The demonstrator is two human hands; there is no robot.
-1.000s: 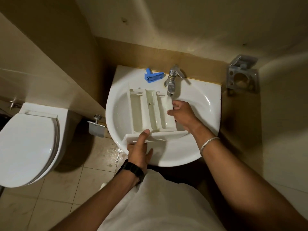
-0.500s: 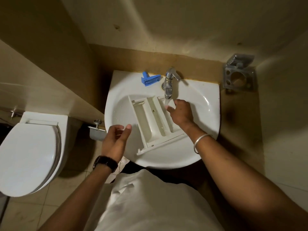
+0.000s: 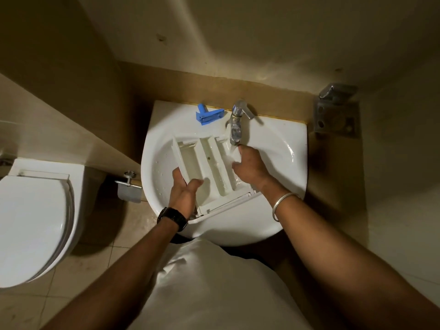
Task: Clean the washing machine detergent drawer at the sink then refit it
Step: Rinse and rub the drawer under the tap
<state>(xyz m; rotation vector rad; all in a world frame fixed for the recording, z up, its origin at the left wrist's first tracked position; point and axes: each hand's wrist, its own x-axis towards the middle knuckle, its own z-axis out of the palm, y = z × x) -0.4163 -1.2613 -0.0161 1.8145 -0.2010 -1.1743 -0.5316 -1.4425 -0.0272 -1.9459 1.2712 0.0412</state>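
Fingers of the left hand [image 3: 184, 194] now grasp the left wall of the white plastic compartmented detergent drawer [image 3: 209, 172], having come back to it from beside the white ceramic sink [image 3: 281, 210]. The right hand [image 3: 250, 167] clasps the drawer's right edge under the chrome tap [image 3: 237, 126], whose water runs into the right compartment. Rinsing looks underway. Basin room is tight; the drawer's front overhangs the near rim.

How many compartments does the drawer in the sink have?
3 show in the detergent drawer: a left one under the left hand's thumb, a middle one, and a right one under the running tap, partly hidden by the right hand.
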